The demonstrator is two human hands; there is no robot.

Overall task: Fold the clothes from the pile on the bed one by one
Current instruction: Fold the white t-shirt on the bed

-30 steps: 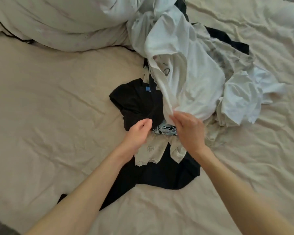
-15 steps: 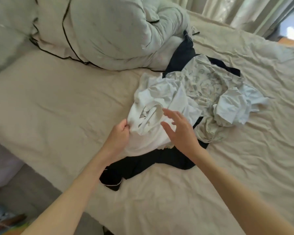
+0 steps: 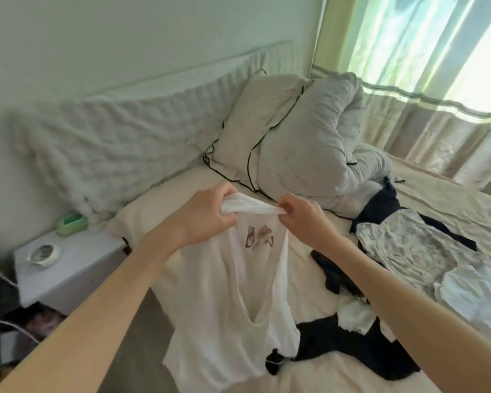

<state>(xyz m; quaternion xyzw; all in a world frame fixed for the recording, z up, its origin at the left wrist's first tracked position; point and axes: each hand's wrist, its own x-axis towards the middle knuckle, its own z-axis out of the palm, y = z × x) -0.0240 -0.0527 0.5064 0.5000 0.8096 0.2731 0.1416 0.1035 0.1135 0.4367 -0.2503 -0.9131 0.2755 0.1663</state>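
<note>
Both the left hand (image 3: 203,215) and the right hand (image 3: 302,222) pinch the bunched top edge of a white printed T-shirt (image 3: 238,302), holding it up above the bed (image 3: 352,375) beside the clothes pile (image 3: 414,256).

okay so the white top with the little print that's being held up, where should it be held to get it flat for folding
Judging by how it hangs, take the white top at its two shoulders, coming from above. The left hand and right hand hold one bunched upper edge close together, so the body sags narrow. A wider grip on each side should let it hang square, print facing you, before lowering onto the bed.
</note>
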